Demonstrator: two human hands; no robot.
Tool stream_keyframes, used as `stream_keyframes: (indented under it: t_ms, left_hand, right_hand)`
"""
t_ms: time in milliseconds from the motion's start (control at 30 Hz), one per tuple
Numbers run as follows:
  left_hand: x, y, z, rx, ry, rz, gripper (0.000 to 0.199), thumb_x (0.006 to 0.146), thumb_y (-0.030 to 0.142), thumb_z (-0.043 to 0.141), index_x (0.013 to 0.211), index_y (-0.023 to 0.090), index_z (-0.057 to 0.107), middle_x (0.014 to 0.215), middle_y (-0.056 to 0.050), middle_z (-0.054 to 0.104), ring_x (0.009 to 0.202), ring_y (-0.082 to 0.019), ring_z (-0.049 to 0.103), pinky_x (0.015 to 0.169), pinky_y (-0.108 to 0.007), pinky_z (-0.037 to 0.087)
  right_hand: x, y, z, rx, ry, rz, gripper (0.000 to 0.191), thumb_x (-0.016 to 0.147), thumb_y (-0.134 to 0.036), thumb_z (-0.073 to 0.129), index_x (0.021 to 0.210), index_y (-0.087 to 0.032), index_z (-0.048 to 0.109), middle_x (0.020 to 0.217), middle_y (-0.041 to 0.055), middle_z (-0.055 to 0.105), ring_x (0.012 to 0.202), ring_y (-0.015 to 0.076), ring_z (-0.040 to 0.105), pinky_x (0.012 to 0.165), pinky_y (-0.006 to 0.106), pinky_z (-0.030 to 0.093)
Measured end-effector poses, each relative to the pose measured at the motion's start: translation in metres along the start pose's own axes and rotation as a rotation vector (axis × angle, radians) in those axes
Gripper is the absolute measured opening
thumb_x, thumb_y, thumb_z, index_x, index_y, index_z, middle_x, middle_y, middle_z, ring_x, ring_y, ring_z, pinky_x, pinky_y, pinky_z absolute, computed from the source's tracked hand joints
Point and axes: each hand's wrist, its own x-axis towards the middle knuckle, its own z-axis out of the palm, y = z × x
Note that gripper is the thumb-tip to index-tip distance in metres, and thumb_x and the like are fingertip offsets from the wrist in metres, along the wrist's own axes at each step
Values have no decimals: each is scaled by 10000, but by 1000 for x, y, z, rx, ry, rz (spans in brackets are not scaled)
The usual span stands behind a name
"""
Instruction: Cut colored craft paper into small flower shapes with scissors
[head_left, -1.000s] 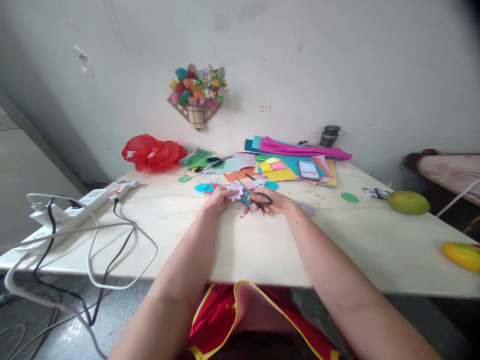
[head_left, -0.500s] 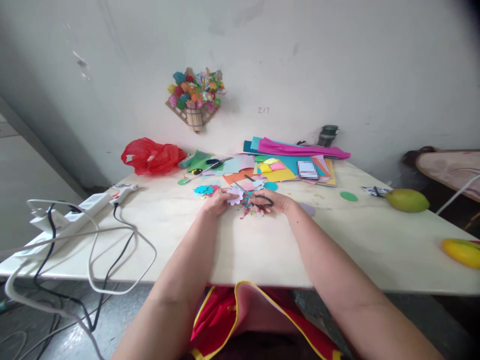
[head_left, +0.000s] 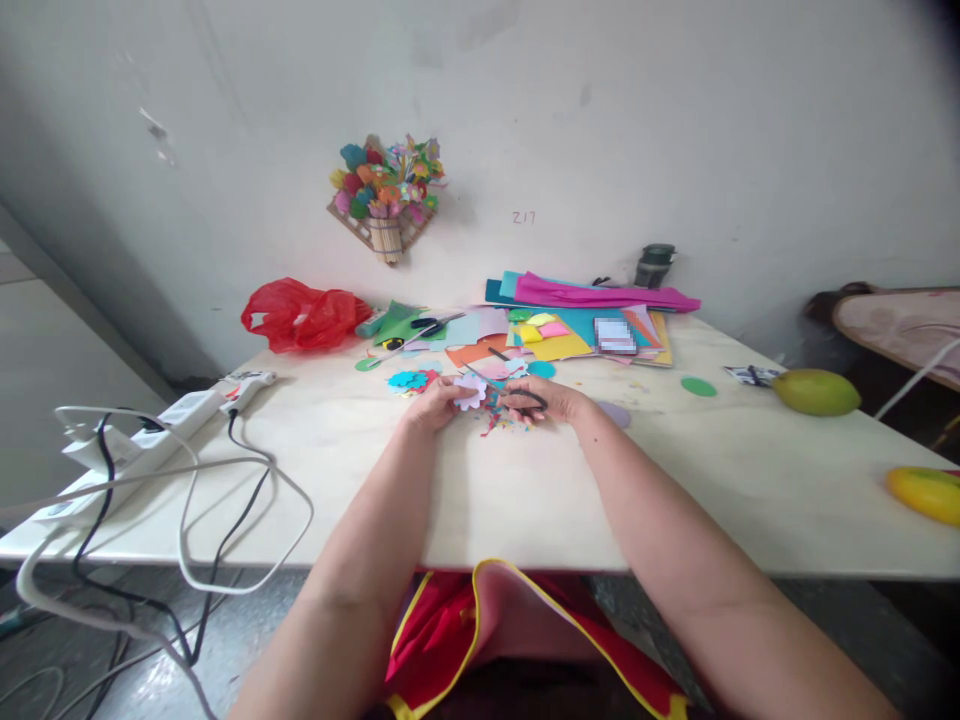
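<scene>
My left hand (head_left: 435,404) pinches a pale lilac paper flower (head_left: 471,392) with scalloped edges by its left side. In my right hand (head_left: 553,400) is a pair of dark-handled scissors (head_left: 534,397), its blades pointing left beside the flower. Small coloured paper scraps (head_left: 504,420) lie on the table under both hands. Just behind my left hand rest blue cut-out flowers (head_left: 409,380), with red ones partly beneath. A lilac paper disc (head_left: 615,414) lies to the right of my right hand, partly covered by it, and a blue disc (head_left: 541,370) behind.
Coloured sheets (head_left: 570,345), a magenta roll (head_left: 600,293) and other scissors (head_left: 431,326) lie at the back, near a red plastic bag (head_left: 304,315). Power strips (head_left: 180,415) with looping cables occupy the left. A green mango-like fruit (head_left: 816,391) and a yellow one (head_left: 926,495) are right.
The scissor blades look closer together, and the lower handle has drawn up nearer the upper one. The flower stays in nearly the same place; the view has shifted slightly.
</scene>
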Motion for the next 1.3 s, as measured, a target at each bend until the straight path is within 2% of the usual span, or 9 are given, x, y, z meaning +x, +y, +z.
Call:
stream_keyframes:
  t_ms: [100, 267, 533, 833, 1133, 1300]
  left_hand:
    - [0, 0, 0, -6, -2, 0, 210, 489, 179, 787, 654, 86, 696, 589, -73, 662, 505, -123, 576, 497, -222, 393]
    - [0, -1, -1, -38, 14, -11, 211, 504, 162, 772, 687, 86, 699, 632, -83, 678, 591, -163, 634, 597, -258, 473]
    - [-3, 3, 2, -112, 46, -26, 218, 528, 109, 738, 740, 76, 700, 727, -95, 703, 668, -192, 668, 672, -298, 534]
    - [-5, 5, 3, -138, 57, -31, 177, 530, 93, 738, 698, 81, 683, 712, -89, 696, 696, -213, 682, 665, -303, 554]
    - [-3, 4, 0, -161, 61, -33, 134, 554, 78, 733, 672, 82, 668, 692, -77, 680, 689, -199, 679, 735, -336, 569]
    - [-4, 4, 2, -186, 83, -31, 154, 552, 70, 729, 693, 90, 672, 702, -71, 691, 681, -199, 683, 681, -308, 575]
  right_hand:
    - [1, 0, 0, 11, 1, 9, 331, 744, -423, 694, 715, -136, 532, 536, -12, 588, 368, 49, 482, 295, 152, 275]
    - [1, 2, -1, 10, 8, 6, 332, 747, -430, 689, 713, -135, 542, 526, -13, 583, 365, 50, 486, 289, 148, 267]
    - [2, 2, -2, -2, 20, 28, 303, 757, -397, 683, 698, -137, 539, 509, -14, 574, 351, 49, 476, 281, 149, 254]
    - [0, -2, 0, 18, 36, 48, 257, 758, -349, 686, 706, -134, 555, 487, -20, 556, 351, 47, 452, 296, 148, 266]
    - [2, -4, 2, 24, 51, 75, 198, 752, -290, 674, 699, -130, 570, 446, -34, 527, 340, 51, 430, 310, 159, 269]
    - [2, -8, 5, 26, 67, 94, 144, 739, -240, 661, 703, -122, 585, 405, -45, 497, 320, 49, 399, 306, 155, 261]
